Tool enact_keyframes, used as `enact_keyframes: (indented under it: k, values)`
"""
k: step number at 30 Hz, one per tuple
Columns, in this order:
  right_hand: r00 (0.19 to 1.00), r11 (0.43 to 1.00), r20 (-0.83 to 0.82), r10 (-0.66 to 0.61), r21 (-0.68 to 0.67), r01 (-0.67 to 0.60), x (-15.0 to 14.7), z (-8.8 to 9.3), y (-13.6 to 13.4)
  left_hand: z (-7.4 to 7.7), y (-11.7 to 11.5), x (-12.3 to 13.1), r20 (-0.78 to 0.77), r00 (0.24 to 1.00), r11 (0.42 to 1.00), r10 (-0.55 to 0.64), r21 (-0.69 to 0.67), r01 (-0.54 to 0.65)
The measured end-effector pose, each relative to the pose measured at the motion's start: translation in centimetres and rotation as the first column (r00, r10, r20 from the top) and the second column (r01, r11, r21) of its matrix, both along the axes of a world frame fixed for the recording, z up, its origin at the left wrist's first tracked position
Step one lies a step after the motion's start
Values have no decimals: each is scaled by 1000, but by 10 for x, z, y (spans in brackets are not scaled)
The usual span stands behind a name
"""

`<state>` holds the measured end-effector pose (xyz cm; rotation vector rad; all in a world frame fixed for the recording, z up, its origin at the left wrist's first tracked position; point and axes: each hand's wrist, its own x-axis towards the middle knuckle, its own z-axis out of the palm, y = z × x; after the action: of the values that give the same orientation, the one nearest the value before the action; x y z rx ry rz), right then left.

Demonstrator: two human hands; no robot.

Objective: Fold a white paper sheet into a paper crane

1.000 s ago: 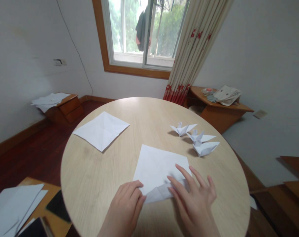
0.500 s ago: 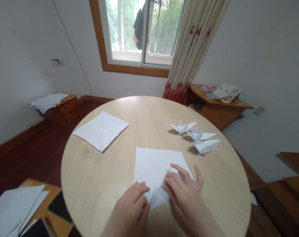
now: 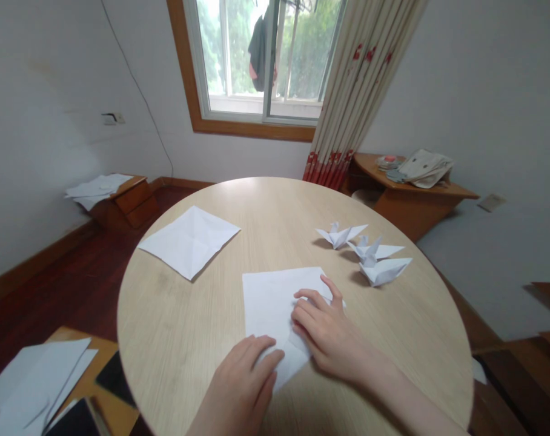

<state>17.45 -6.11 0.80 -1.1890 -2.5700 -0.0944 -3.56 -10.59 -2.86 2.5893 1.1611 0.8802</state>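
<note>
Seen from the head camera, two bare hands work a white, partly folded sheet of paper at the near side of a round, pale wood-grain desk in a white-walled room. The left hand lies on the sheet's near left part with fingers loosely bent; whether it pinches the paper cannot be told. The right hand, open with bent, spread fingers, rests over the sheet's right side, a folded-over part showing between the two.

At the desk's far left lies a creased white paper square; to the right, three white folded-paper birds stand close together, all well apart from the hands.

Beyond the desk, a wood-framed sliding window lets in daylight beside a cream curtain with red patterning. White papers top a brown wooden cabinet on the dark red floor at left. A brown corner unit at right carries a pale cloth bag, while more loose white sheets lie on an orange-brown wooden surface at lower left
</note>
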Motion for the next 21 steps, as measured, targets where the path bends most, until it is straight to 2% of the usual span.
enact_keyframes:
  k: [6,11,21]
  values:
    - [992,996,-127,-7,-87,-4,5,-5,-2,-4,1,1,-70,997,999,-14,32,16]
    - [983,989,-185,7,-141,-33,7,-5,-5,-1,0,0,-100,994,999,-35,11,36]
    - [990,999,-133,42,-22,-45,3,-12,-6,-2,1,0,-120,990,997,-69,12,71]
